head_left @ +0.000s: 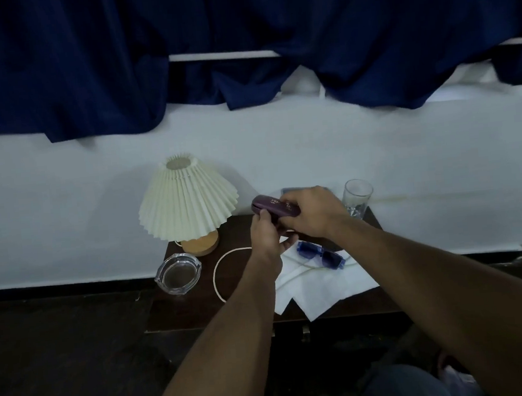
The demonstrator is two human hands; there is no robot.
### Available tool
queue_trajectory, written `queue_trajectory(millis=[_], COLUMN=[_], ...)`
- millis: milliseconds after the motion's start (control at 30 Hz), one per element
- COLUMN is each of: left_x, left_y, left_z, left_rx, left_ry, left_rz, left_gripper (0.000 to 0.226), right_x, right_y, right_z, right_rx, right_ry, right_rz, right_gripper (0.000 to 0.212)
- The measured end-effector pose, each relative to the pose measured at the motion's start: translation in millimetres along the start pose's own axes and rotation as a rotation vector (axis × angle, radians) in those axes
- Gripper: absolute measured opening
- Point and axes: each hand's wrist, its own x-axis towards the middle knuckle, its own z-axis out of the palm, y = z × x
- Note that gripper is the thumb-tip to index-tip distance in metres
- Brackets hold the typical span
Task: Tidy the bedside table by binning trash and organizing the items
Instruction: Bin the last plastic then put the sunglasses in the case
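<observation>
Gripping a purple case (270, 206) in both hands, clear above the worktop (197, 314) toward its 12 o'clock edge. Clamped over the top of it from the right hand (313, 212): fingers curled down the far side, knuckles up, wrist bent a little inward. Pinched at the near left end by the left hand (266, 232): thumb pressed up against the edge, other fingers curled underneath, tips showing below the right palm. Extended in from 5 and 6 o'clock on bare forearms, converging at the case. Held roughly level, long axis running 10 to 4 o'clock, lettering on the lid partly covered. Cannot tell whether open or closed.

Lying at 3 o'clock on the worktop: blue sunglasses (320, 255), on top of a white tissue (321, 290) spreading to 4 o'clock and reaching the front edge. Standing at 10 o'clock: a lamp (187, 201) with a pleated cream shade. Sitting at 9 o'clock by the left edge: a glass ashtray (178, 274). Upright at 2 o'clock in the back corner, near the right hand: a drinking glass (357, 197). Looping between ashtray and left wrist: a white cord (217, 276). Hanging behind, over a white wall (65, 208): a dark blue curtain (83, 55).
</observation>
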Motion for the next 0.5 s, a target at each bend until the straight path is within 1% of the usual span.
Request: queue_trajectory(millis=[67,133,200,267,400,500], left_x=[-11.0,-20.5,-28.9,-34.1,-40.9,-41.5], left_y=[3.9,5.4,5.6,5.7,6.4,3.5], left_z=[3.5,6.0,7.9,8.7,5.8,0.2], left_rx=[-0.018,-0.022,-0.020,-0.021,-0.060,-0.085], left_ry=[-0.021,-0.034,-0.034,-0.032,-0.019,0.011], left_rz=[0.012,0.028,0.048,0.066,0.075,0.076], left_gripper=[0.035,0.036,0.037,0.038,0.036,0.034], right_x=[-6.9,-11.9,-16.1,-18.2,-20.2,-17.1], right_y=[-1.1,-2.9,-4.2,-4.0,-1.4,3.9], right_z=[-11.5,-20.5,-27.3,-31.7,-40.1,-43.9], right_rx=[-0.010,-0.016,-0.032,-0.036,0.038,0.111], right_ry=[-0.009,-0.018,-0.030,-0.039,-0.038,-0.012], right_rz=[-0.019,-0.026,-0.032,-0.038,-0.032,0.012], right_gripper=[0.025,0.034,0.039,0.038,0.029,0.029])
